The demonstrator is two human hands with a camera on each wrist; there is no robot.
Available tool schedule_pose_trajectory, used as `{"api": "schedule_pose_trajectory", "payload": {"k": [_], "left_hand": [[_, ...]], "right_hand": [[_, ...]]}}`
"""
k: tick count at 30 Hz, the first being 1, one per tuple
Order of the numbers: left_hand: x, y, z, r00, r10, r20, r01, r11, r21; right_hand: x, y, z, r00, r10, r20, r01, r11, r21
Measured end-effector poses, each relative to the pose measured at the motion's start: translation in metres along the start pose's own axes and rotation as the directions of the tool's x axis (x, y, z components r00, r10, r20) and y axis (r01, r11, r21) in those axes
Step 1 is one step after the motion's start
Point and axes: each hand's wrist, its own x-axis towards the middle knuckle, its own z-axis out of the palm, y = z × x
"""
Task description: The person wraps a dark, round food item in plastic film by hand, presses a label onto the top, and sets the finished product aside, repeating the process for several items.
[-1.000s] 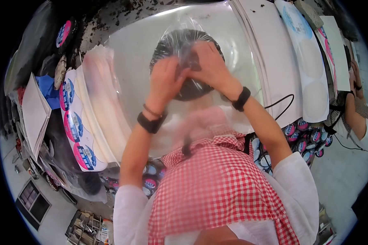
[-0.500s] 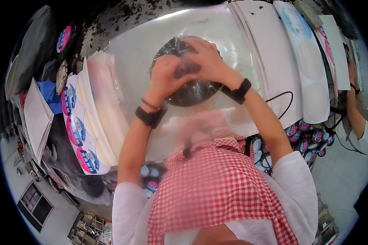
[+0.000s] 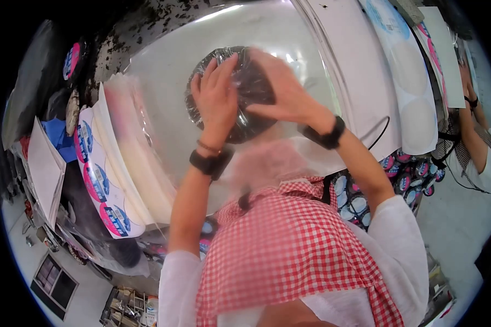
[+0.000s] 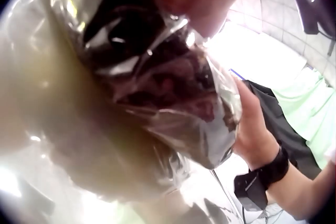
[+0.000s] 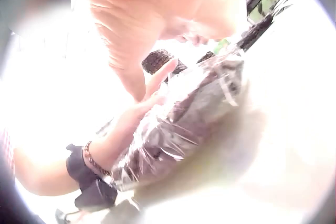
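Observation:
A dark round bundle in clear, wrinkled film (image 3: 251,82) lies on a glossy transparent sheet (image 3: 169,60) in the head view. Across its left part rests the left hand (image 3: 217,98), fingers spread and nearly straight. The right hand (image 3: 286,92) is at the bundle's right side, thumb stretched out over it and fingers along the far edge, slightly blurred. In the left wrist view the film-covered bundle (image 4: 173,87) shows close up, the right hand (image 4: 252,124) at its side. The right wrist view shows the left hand (image 5: 131,119) against the wrapped bundle (image 5: 184,119).
Stacked film sheets (image 3: 136,141) and round-label sheets (image 3: 101,180) lie at the left. White sheets (image 3: 360,71) and a label strip (image 3: 412,71) are at the right, with a black cable (image 3: 386,128). Several labelled round packs (image 3: 406,177) sit below. Another person's arm (image 3: 474,144) shows far right.
The hands, close together over the bundle's middle before, are now apart, the left hand's fingers spread out. The film that stood up above the bundle lies flatter. The whole view has shifted slightly.

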Motion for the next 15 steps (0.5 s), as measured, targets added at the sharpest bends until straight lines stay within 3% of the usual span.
{"api": "schedule_pose_trajectory", "payload": {"k": [1,4,5,7,9,10,11,12,14,15], "left_hand": [[0.0,0.002,0.001,1.0,0.017,0.008,-0.017,0.999,0.044],[-0.007,-0.002,0.006,0.996,0.062,0.067,-0.072,0.984,0.163],[-0.008,0.001,0.003,0.994,0.056,0.09,-0.07,0.983,0.168],[-0.004,0.013,-0.007,0.99,0.053,0.127,-0.064,0.994,0.086],[-0.003,0.023,-0.01,0.987,0.084,0.133,-0.103,0.984,0.144],[-0.003,0.018,-0.005,0.989,0.106,0.102,-0.12,0.982,0.143],[-0.005,0.014,0.0,0.992,0.095,0.081,-0.107,0.983,0.152],[-0.006,0.012,0.005,0.994,0.096,0.05,-0.103,0.979,0.176],[-0.007,0.012,0.008,0.993,0.108,0.047,-0.116,0.967,0.227],[-0.007,0.012,0.009,0.993,0.11,0.049,-0.118,0.968,0.223]], "right_hand": [[-0.008,-0.005,-0.01,0.998,0.043,-0.05,-0.045,0.998,-0.053],[-0.013,-0.012,0.02,0.988,0.127,0.084,-0.08,0.903,-0.422],[-0.01,-0.018,0.024,0.987,0.144,0.067,-0.101,0.891,-0.442],[-0.009,-0.013,0.035,0.985,0.171,0.032,-0.163,0.969,-0.183],[-0.008,-0.01,0.035,0.985,0.167,0.047,-0.151,0.958,-0.242],[-0.006,-0.017,0.028,0.984,0.149,0.102,-0.095,0.908,-0.409],[-0.007,-0.017,0.016,0.976,0.108,0.187,-0.011,0.89,-0.456],[-0.008,-0.012,0.002,0.999,-0.007,0.054,0.024,0.949,-0.315],[0.008,0.036,-0.049,0.912,-0.254,0.323,0.279,0.96,-0.031],[0.015,0.089,-0.069,0.964,0.02,0.264,0.056,0.958,-0.281]]}}
